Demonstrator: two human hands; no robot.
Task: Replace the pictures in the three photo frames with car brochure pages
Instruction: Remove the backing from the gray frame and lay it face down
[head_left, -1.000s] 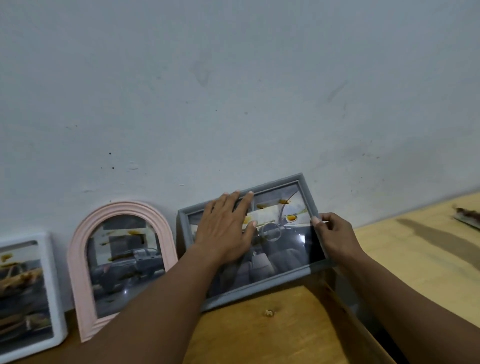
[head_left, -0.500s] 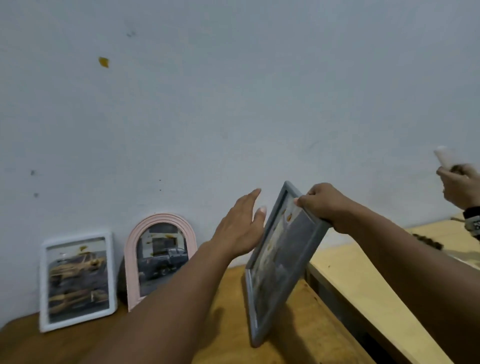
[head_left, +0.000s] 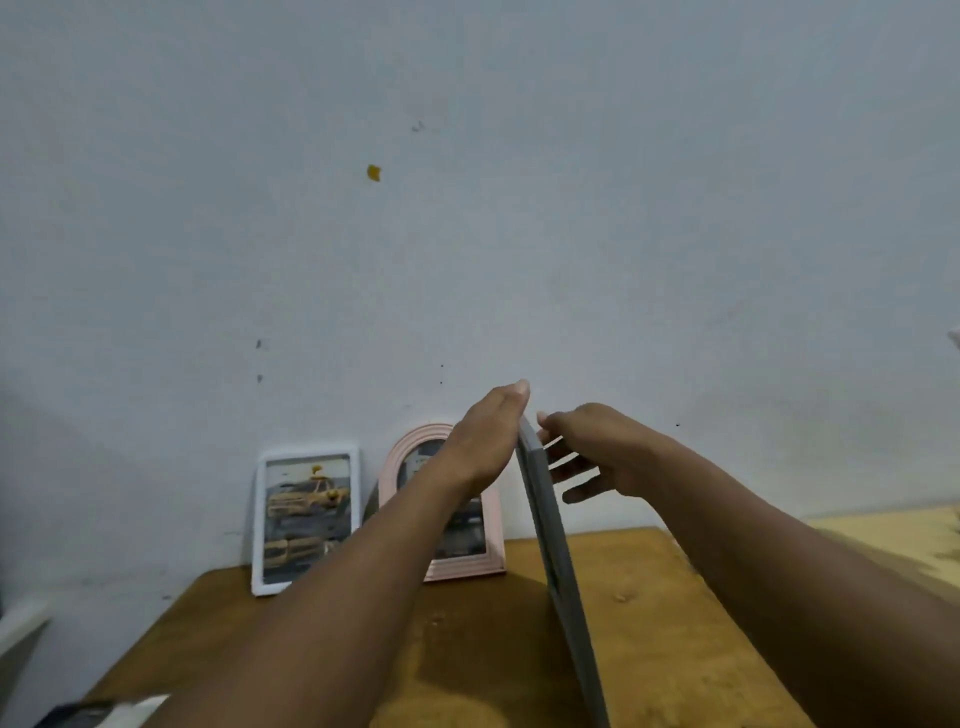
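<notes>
A grey photo frame (head_left: 558, 545) stands edge-on to me on the brown wooden table (head_left: 649, 623), leaning slightly left at the top. My left hand (head_left: 488, 441) lies with straight fingers against its left face, fingertips at the top edge. The spread, straight fingers of my right hand (head_left: 608, 452) touch its right face near the top. Behind, a white frame (head_left: 311, 449) showing yellow cars and a pink arched frame (head_left: 467, 569) with a car picture lean on the wall; my left arm hides part of the pink one.
The grey-white wall rises right behind the table. A lighter wooden surface (head_left: 883, 525) adjoins on the right. A dark and white object (head_left: 104, 709) lies at the bottom left corner, blurred.
The grey frame has swung from facing me to edge-on. My right hand let go of its top corner and spread its fingers on the right face. My left hand came onto the left face.
</notes>
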